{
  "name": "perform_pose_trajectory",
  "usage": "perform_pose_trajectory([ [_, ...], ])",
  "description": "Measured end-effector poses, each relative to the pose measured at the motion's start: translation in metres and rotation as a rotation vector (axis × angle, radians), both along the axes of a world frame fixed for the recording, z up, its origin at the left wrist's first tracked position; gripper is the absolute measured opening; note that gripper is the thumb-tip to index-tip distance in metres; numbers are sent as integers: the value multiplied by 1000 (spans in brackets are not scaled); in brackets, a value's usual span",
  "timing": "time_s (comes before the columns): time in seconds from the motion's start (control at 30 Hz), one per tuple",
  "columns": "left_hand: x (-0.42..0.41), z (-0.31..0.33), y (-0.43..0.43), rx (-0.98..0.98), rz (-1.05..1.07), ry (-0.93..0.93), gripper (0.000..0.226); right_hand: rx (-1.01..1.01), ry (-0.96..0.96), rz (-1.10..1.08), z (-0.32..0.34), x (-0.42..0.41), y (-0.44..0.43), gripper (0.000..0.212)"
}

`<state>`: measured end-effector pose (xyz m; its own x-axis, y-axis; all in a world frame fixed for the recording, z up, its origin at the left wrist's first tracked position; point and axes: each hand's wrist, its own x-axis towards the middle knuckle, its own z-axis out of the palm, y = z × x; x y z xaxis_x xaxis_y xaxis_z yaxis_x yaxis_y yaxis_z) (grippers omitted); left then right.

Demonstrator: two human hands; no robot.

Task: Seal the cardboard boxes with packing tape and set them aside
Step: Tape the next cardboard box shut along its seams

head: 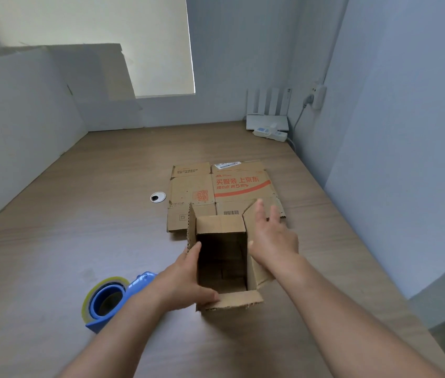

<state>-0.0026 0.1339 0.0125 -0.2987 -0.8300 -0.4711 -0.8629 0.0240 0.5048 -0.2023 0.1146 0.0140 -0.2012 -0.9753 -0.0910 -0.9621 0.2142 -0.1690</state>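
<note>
A small brown cardboard box (222, 261) stands upright on the wooden table with its top open and all flaps up. My left hand (185, 279) lies against its left wall, fingers straight, thumb near the front flap. My right hand (273, 237) is at the right flap with fingers straight and spread, touching or just above it. Behind the box lies a flattened cardboard box (221, 189) with red print. A blue tape dispenser (108, 300) with a roll of clear tape rests on the table to the left of my left forearm.
A round cable grommet (157, 197) is set in the wooden table (79, 214). A white router (267, 115) and a power strip (271, 133) sit in the back right corner. White partition boards (25, 110) line the left and back edges.
</note>
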Motion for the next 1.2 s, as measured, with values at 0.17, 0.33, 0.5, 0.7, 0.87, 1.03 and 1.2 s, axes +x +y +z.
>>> perform_pose_trajectory([
  [0.17,-3,6,16,-125,-165,-142,128,45,160,43,9,14,-34,81],
  [0.33,4,4,26,-148,-156,-128,127,-119,-26,-108,17,10,-55,47],
  [0.5,8,-3,29,-95,-21,176,128,-80,-263,-166,12,19,-64,52],
  [0.7,7,-11,26,-137,209,253,107,47,-481,-49,8,26,1,59],
  [0.87,11,-14,25,-73,343,425,66,-17,-515,-58,-13,17,58,25],
  [1.03,7,-6,31,-95,456,574,20,-238,-591,-72,-4,6,64,41],
  [1.2,6,28,56,-273,588,714,16,-390,-758,107,26,6,66,45],
])
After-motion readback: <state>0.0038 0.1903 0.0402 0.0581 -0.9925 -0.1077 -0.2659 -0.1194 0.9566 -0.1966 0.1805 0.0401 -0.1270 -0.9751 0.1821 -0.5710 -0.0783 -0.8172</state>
